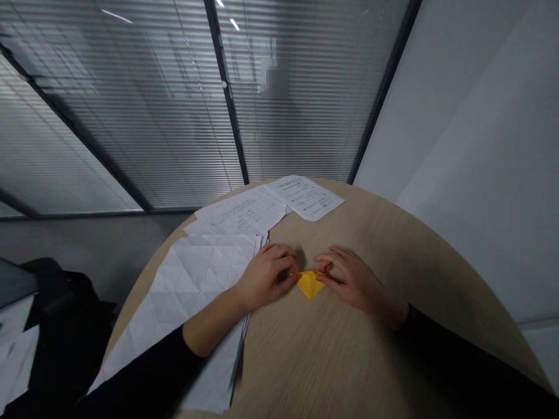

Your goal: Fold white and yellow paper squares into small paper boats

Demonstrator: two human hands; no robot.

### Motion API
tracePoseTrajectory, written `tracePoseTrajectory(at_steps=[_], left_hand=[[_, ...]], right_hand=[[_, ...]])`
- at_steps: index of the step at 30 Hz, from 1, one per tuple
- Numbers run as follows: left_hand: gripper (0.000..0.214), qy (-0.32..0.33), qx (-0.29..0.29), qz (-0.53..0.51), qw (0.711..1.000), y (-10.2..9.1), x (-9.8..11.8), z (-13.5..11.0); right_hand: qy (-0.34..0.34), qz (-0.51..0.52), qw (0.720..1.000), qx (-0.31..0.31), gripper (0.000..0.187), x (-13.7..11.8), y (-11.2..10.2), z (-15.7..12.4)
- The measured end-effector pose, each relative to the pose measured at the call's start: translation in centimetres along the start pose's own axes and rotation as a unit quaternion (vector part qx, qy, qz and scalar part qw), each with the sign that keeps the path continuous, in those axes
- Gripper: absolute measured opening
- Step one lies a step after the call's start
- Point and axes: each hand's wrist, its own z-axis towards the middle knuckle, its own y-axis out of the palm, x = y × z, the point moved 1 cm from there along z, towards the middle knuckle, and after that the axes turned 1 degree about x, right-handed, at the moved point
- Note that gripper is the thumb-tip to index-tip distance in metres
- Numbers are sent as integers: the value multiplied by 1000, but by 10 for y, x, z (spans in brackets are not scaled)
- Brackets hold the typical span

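A small piece of folded yellow paper (310, 285) is held between my two hands, low over the wooden table (332, 361). It looks like a triangle with its point toward me and a straight edge on the far side. My left hand (273, 273) pinches its left corner between thumb and fingers. At the opposite corner, my right hand (351, 276) grips the paper the same way. The fingertips cover both corners, so the folds there are hidden. My left wrist lies over a stack of creased white sheets (187, 273).
Printed pages (305, 198) lie at the table's far edge, overlapping more printed sheets (240, 215) to their left. A glass partition with blinds (297, 134) stands behind the table, and a white wall (471, 145) rises at the right. A black chair (65, 297) is at the left.
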Motion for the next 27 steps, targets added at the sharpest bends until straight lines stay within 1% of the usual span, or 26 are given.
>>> tracePoseTrajectory(at_steps=[2,4,7,13,16,18,19,22,27], left_hand=[[11,9,2,4,1000,-1,1,0],[11,21,1,5,1000,-1,1,0],[13,36,-10,-4,999,-1,2,-1],[11,55,-33,-16,998,-4,7,0],[16,41,-39,-17,998,-4,7,0],[15,26,-45,-18,999,-3,6,1],[13,21,-48,-19,998,-3,5,1],[17,25,-58,-17,998,-2,3,0],[17,39,-73,-15,996,0,1,-1]], right_hand=[[-30,5,999,-12,13,-1,-1,2],[-54,1,998,-30,16,-4,-3,4],[-68,-10,997,-42,21,-13,-9,6],[-99,10,992,-73,22,-29,-17,7],[-87,20,993,-75,17,-30,-16,9],[-62,15,995,-77,13,-28,-13,10],[-47,10,996,-77,15,-27,-11,10],[-14,2,997,-77,27,-25,-9,8],[-7,17,996,-82,19,-27,-8,4]])
